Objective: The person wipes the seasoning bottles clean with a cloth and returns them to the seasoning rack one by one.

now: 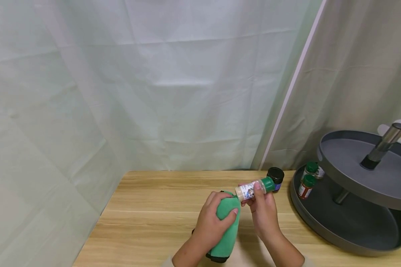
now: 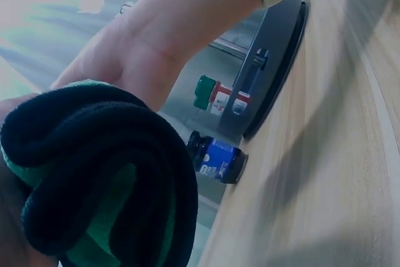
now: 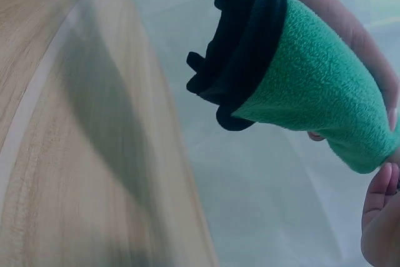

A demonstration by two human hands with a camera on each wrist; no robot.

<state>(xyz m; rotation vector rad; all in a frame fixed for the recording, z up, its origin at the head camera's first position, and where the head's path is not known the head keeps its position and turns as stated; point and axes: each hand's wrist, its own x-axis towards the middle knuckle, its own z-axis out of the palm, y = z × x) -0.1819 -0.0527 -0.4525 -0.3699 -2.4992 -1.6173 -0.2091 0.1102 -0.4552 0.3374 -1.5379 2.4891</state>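
Observation:
My left hand (image 1: 211, 218) grips a folded green cloth (image 1: 229, 226) with black edging. In the right wrist view the cloth (image 3: 319, 73) is bunched, its dark rim toward the upper left. The right hand (image 1: 264, 213) holds a spice jar (image 1: 250, 190) with a green lid, a pale filling and a printed label, tilted nearly on its side. The jar's base end touches the top of the cloth. Just behind the green lid stands a dark jar (image 1: 276, 175) with a black lid; its blue label shows on the dark jar (image 2: 217, 159) in the left wrist view.
A grey two-tier round rack (image 1: 351, 226) stands at the right, with a metal post (image 1: 387, 142). Several small jars sit on its lower tier, including a red-labelled jar (image 1: 305, 187) with a green lid. Pale curtains (image 1: 187, 92) hang behind the wooden table (image 1: 147, 215).

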